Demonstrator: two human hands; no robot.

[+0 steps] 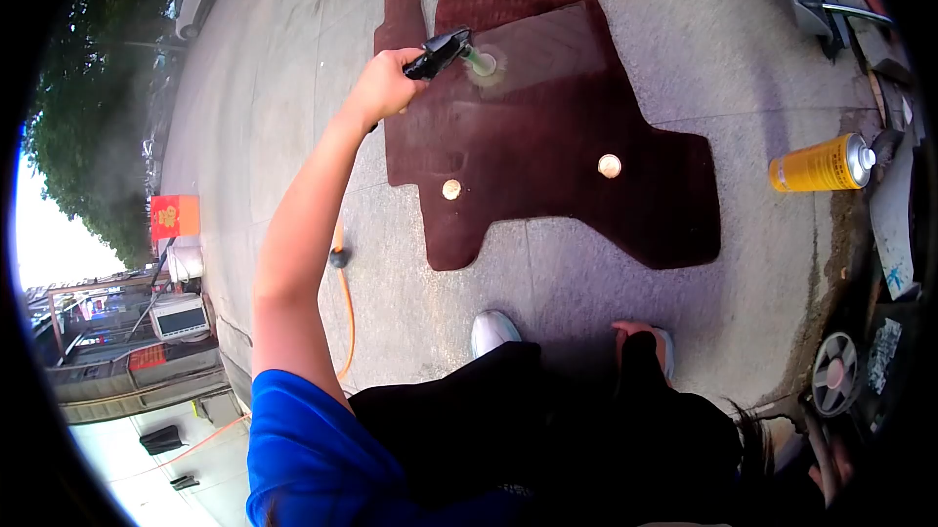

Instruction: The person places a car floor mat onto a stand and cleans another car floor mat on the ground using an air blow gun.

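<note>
A large dark maroon carpet mat with an irregular, many-lobed outline lies flat on the pale grey concrete ground, in front of the person's feet. A narrow strip stands out at its upper left, divided by a slit from the wider top section, and two uneven lobes form its lower edge. The pile looks deep wine red and textured near the top, smoother and darker toward the lower right. A greyish, straight-edged patch dulls the upper middle, and two small pale round spots, one left and one right, mark the lower half; whether they are holes or discs I cannot tell.

The left hand has its fingers wrapped round a black pistol-shaped tool with a translucent greenish nozzle, its pale mouth over the mat beside the dull patch. What may be the right hand shows near the right shoe, partly covered; I cannot tell how its fingers stand.

An orange hose lies left of the mat, and a yellow aerosol can lies on its side to the right.
</note>
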